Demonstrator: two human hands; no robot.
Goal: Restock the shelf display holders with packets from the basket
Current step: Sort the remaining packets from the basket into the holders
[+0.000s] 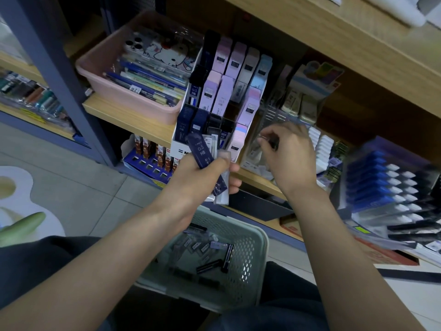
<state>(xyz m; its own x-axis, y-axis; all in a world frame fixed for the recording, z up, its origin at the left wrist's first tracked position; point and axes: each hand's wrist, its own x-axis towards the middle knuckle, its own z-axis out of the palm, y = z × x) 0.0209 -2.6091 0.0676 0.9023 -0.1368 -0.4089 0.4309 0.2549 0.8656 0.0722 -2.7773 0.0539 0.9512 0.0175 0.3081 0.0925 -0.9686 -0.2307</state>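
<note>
Nearest the camera, between the person's dark-clothed legs, a pale green perforated basket [249, 256] is sitting with a scatter of small packets [210, 265] lying on its bottom, some dark and some clear. Just above its far rim the left hand [198, 182] is gripping a small bundle, fingers curled round it. The front piece is a dark blue case [205, 158] marked 0.5 HB, with clear ones showing behind it. To its right, the right hand [292, 158] is reaching toward the shelf, thumb and fingers pinching a small dark packet [273, 142] that is too blurred to read.

Beyond both hands a tiered display holder [179, 149] is standing at the front edge of a wooden shelf [124, 115]. Its lowest row is carrying dark blue and black cases, while the rows above are carrying lilac, pink, cream and pale blue ones, upright and side by side. Left of it, a pink tray [143, 106] is resting on the same shelf, holding pens and pencils lying lengthwise under a cartoon-printed phone case. Right of it, a clear rack [274, 115] is holding pale beige items too blurred to name.
</note>
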